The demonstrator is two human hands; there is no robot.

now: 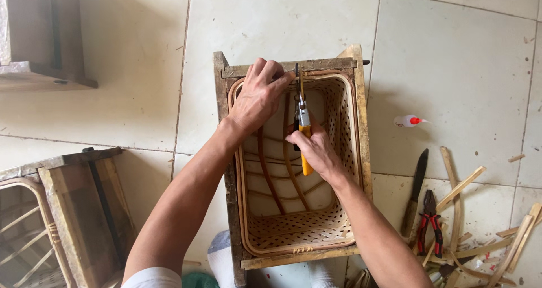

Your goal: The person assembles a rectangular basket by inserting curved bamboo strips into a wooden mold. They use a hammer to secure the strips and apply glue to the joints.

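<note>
Shears (pixel 304 131) with yellow handles sit clenched in the right hand (pixel 317 150), blades up at the woven basket (pixel 293 164) rim just beyond; the left hand (pixel 257 96) clamps that rim, steadying it.

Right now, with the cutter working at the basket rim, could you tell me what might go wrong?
1. The left hand grips the basket's rim right beside the blades of the yellow-handled cutter in the right hand; a slip could nick its fingers.
2. The knife and red pliers lie loose among bamboo offcuts on the floor, easy to kneel on.
</note>
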